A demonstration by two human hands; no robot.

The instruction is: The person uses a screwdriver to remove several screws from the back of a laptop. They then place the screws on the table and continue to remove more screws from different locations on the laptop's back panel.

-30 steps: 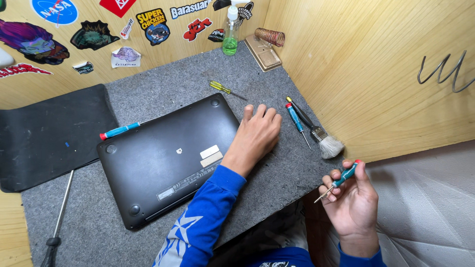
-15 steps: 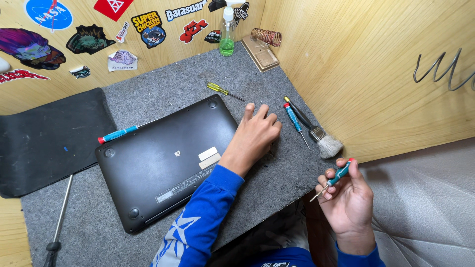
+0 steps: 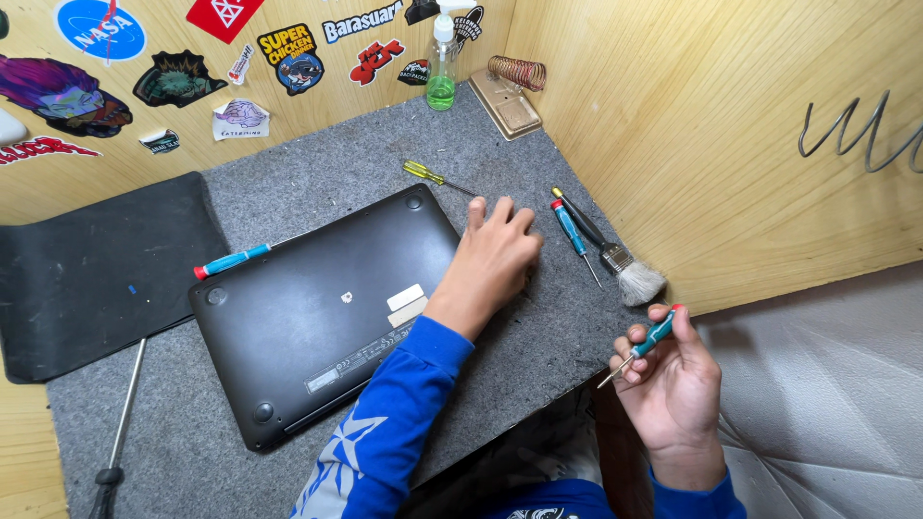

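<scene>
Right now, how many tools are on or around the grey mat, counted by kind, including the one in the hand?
Screwdrivers: 5 (teal in right hand, yellow, teal by brush, teal behind laptop, long black-handled)
Brushes: 1
Total: 6

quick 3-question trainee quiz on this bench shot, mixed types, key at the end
1. True or false: the laptop lies with its underside up.
2. What does the right hand hold? A) a brush B) a small teal screwdriver C) a spray bottle
3. Where does the left hand rest?

Key: 1 true. 2 B. 3 Flat on the grey mat, at the laptop's right edge, near the brush.
</scene>
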